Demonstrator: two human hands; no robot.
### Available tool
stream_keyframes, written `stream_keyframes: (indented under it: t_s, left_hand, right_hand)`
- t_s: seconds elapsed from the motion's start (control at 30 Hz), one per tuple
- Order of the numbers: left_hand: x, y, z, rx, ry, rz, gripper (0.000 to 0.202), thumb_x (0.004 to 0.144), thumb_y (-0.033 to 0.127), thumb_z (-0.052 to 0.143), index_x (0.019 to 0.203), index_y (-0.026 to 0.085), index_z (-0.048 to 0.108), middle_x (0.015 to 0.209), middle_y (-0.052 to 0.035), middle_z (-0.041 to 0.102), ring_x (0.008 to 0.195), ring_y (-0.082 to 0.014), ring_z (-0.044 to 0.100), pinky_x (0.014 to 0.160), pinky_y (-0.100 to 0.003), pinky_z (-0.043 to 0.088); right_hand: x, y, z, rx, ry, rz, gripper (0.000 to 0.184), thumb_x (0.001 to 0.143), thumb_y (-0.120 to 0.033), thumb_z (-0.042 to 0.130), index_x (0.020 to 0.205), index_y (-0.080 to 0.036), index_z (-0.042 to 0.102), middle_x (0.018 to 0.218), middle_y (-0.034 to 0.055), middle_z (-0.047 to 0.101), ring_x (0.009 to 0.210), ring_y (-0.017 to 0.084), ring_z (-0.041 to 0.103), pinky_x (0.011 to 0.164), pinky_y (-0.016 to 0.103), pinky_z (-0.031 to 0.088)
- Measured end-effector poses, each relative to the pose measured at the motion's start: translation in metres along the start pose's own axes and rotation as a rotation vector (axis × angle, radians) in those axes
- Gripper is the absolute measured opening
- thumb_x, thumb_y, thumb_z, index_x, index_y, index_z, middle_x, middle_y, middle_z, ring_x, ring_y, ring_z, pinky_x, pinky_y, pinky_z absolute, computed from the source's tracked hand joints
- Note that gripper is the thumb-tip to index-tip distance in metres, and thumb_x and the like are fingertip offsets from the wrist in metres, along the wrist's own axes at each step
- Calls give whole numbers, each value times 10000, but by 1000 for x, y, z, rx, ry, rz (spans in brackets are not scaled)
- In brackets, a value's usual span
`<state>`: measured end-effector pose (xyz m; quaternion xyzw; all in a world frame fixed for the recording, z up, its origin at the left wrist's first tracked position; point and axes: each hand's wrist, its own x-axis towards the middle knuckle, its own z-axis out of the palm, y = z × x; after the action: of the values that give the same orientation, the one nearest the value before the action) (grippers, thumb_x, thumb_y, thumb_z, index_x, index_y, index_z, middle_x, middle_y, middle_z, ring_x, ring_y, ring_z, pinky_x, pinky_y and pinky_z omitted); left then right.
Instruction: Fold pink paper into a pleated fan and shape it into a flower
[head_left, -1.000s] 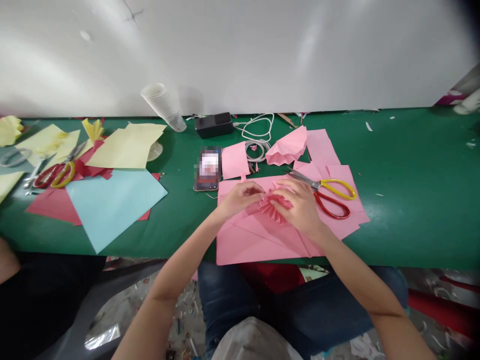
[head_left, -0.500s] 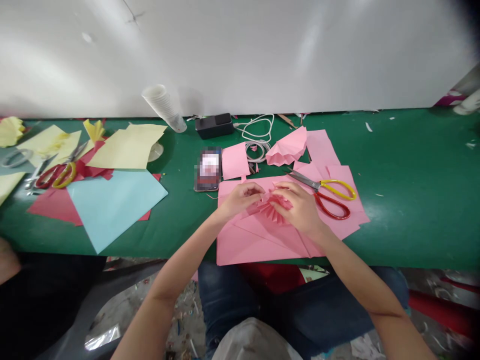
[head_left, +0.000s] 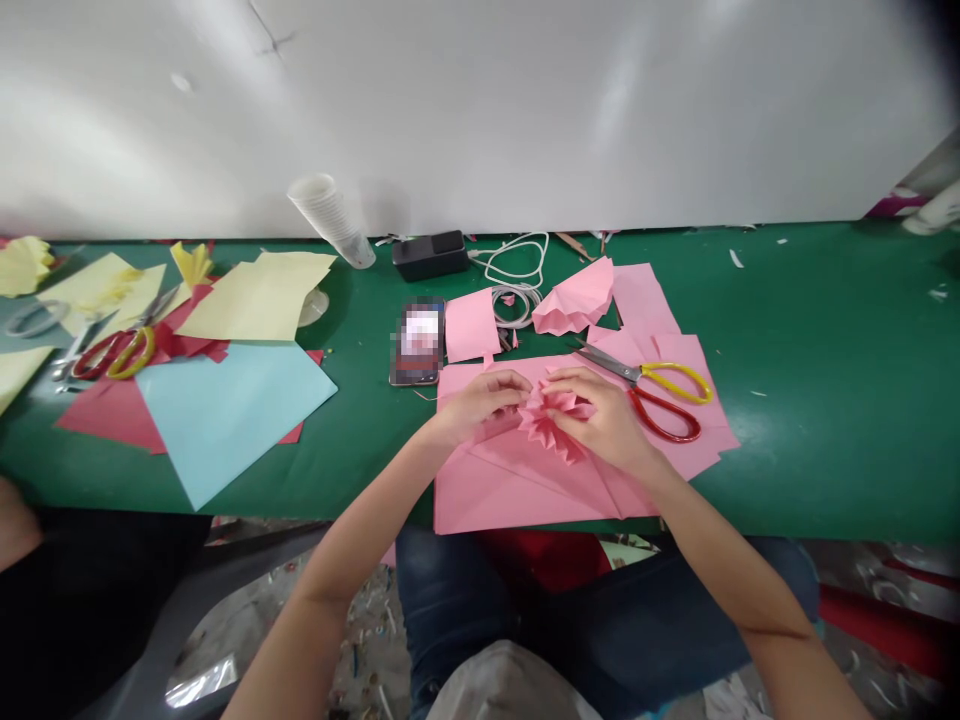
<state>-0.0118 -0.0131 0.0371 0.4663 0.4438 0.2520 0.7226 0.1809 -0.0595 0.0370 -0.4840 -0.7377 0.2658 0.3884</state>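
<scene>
A pleated pink paper piece (head_left: pixel 553 432) fans out between my two hands, above a stack of pink sheets (head_left: pixel 480 490). My left hand (head_left: pixel 487 400) pinches its left edge with curled fingers. From the other side, my right hand (head_left: pixel 596 410) grips it between thumb and fingers, covering part of the folds. Scissors (head_left: pixel 637 374) with one yellow and one red handle lie partly spread on the pink sheets, just right of my right hand. Beyond my hands rests another folded pink paper fan (head_left: pixel 576 298).
A phone (head_left: pixel 417 342), a black box (head_left: pixel 430 255) and a white cable (head_left: pixel 517 300) lie behind my hands. Leaning paper cups (head_left: pixel 330 220) stand near the wall. Leftward are a blue sheet (head_left: pixel 232 410), yellow sheets (head_left: pixel 255 300) and more scissors (head_left: pixel 120 350). A person's arm (head_left: pixel 15 530) shows far left.
The pleated pink paper has turned and spread more between my fingers, showing more of its folds. Both hands stay in nearly the same place.
</scene>
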Motion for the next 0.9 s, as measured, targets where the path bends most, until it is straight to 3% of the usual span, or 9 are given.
stream_keyframes:
  t_s: [0.23, 0.53, 0.9]
  left_hand:
    - [0, -1, 1, -104, -33, -70, 220, 606, 244, 710, 741, 140, 571, 558, 62, 474, 448, -16, 365, 417, -171, 146]
    - [3, -7, -1, -90, -75, -36, 236, 605, 241, 718, 770, 145, 580, 626, 38, 522, 477, -25, 400, 417, -175, 154]
    - [3, -10, -3, -74, -124, 12, 257, 605, 239, 726, 788, 148, 570, 667, 37, 546, 508, -29, 421, 447, -176, 210]
  right_hand:
    - [1, -2, -1, 48, -13, 56, 179, 754, -183, 687, 927, -228, 682, 1072, 58, 677, 1024, 207, 635, 921, 369, 503]
    - [1, -3, -2, 67, -43, 104, 158, 763, -286, 703, 908, -229, 683, 1061, 63, 677, 1032, 217, 630, 927, 376, 498]
    - [1, 0, -1, 42, -65, 81, 171, 763, -263, 695, 930, -226, 680, 1083, 67, 671, 1042, 217, 626, 939, 376, 488]
